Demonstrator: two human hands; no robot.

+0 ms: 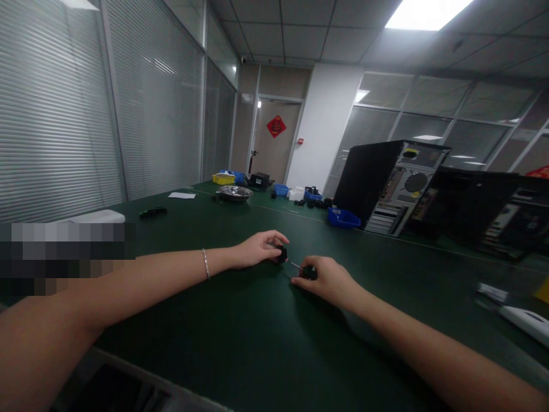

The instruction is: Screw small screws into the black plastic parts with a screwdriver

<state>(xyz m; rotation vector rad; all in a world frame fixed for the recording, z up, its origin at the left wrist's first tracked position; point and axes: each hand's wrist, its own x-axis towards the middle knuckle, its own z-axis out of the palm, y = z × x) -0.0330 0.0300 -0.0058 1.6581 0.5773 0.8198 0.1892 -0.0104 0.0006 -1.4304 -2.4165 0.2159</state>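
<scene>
Hands (257,249) outstretched, pinching small black part (281,253)

A metal bowl (234,193) and blue bins (343,218) sit toward the green table's (240,337) far edge; computer towers (388,186) stand at its right.

Two hands (257,250) on green table (240,332)
</scene>
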